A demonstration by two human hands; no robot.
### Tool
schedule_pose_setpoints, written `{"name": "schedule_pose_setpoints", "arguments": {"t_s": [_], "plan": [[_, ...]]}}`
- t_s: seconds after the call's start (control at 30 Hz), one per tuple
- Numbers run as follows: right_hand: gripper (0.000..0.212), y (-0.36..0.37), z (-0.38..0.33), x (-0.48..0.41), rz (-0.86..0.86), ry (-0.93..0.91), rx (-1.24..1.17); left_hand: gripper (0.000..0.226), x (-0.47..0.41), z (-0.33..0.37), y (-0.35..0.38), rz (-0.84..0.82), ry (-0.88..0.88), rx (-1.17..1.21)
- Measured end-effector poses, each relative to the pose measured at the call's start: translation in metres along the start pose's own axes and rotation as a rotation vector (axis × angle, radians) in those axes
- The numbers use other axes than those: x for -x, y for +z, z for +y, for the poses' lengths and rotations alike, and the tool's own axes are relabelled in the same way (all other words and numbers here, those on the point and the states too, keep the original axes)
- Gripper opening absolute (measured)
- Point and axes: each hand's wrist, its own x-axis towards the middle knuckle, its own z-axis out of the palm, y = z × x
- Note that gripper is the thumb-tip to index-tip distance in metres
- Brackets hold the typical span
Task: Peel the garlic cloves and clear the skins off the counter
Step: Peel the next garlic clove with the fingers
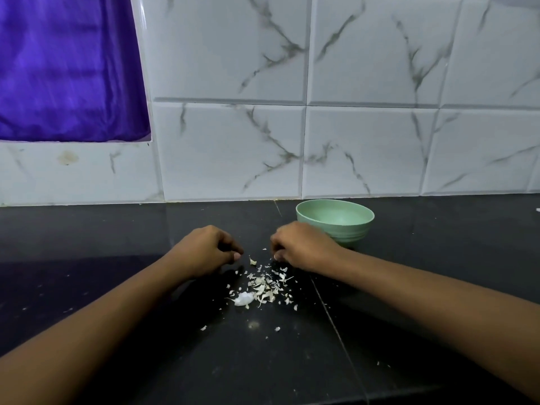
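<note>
The garlic skins (264, 285) lie in a loose, pale scatter on the black counter (87, 235), just nearer to me than the gap between my two hands. At the near left edge of that scatter sits one bigger white piece (244, 299); I cannot tell whether it is a clove or only a thick skin. A few stray flakes lie apart, nearer still.

My left hand (206, 249) is just left of the scatter's far edge, knuckles up, fingers curled tight under, the thumb tip (237, 255) pressed in against them. Whether anything is pinched there I cannot tell.

My right hand (304, 247) sits across from it, at the far right of the skins, also narrow, its fingers bent down so the fingertips (277, 256) meet or nearly meet the counter. Whatever it may hold is hidden under the hand.

Just beyond my right hand stands a pale green bowl (347, 232), upright. Behind it rises the marbled tile wall (365, 147), with purple cloth (64, 68) far left.
</note>
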Motion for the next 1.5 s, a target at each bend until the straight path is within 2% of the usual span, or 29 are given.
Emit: {"name": "schedule_pose_setpoints", "arguments": {"t_s": [0.1,0.2,0.3,0.43,0.5,0.53,0.6,0.63,0.7,0.77,0.9,1.03,1.27,1.5], "plan": [[0.013,-0.001,0.002,0.000,0.135,-0.049,0.040,0.014,0.000,-0.002,0.000,0.013,0.005,0.034],[0.021,0.002,-0.001,0.004,0.005,-0.120,0.239,0.014,-0.001,-0.002,0.001,0.008,0.000,0.037],[0.020,-0.002,0.006,0.001,0.063,-0.082,0.216,0.014,0.000,-0.002,0.001,0.006,0.007,0.049],[0.020,0.003,0.007,0.004,-0.004,-0.123,0.232,0.013,0.001,-0.001,0.002,0.041,0.039,0.053],[0.014,-0.003,0.006,0.005,0.142,-0.002,-0.069,0.023,0.003,0.002,0.001,0.084,0.094,0.046],[0.009,-0.009,0.005,0.005,0.192,0.090,-0.334,0.030,0.005,0.004,0.001,0.120,0.134,0.079],[0.004,-0.017,-0.002,0.009,0.167,0.224,-0.964,0.039,0.008,0.011,0.002,0.199,0.214,0.229],[0.006,-0.017,-0.006,0.012,0.128,0.269,-1.188,0.040,0.011,0.015,0.003,0.220,0.244,0.327],[0.010,-0.015,-0.011,0.016,0.096,0.310,-1.427,0.038,0.015,0.023,0.005,0.230,0.285,0.504],[0.011,-0.019,-0.013,0.016,0.086,0.314,-1.531,0.033,0.017,0.028,0.007,0.270,0.277,0.629],[0.006,-0.017,-0.017,0.016,0.096,0.311,-1.561,0.025,0.019,0.030,0.010,0.351,0.237,0.709],[0.006,-0.017,-0.018,0.018,0.146,0.286,-1.482,0.022,0.021,0.034,0.011,0.420,0.223,0.732],[0.004,-0.024,-0.020,0.019,0.192,0.275,-1.334,0.008,0.023,0.034,0.011,0.537,0.212,0.529],[0.007,-0.022,-0.020,0.017,0.162,0.311,-1.435,0.012,0.026,0.037,0.013,0.569,0.273,0.430]]}}
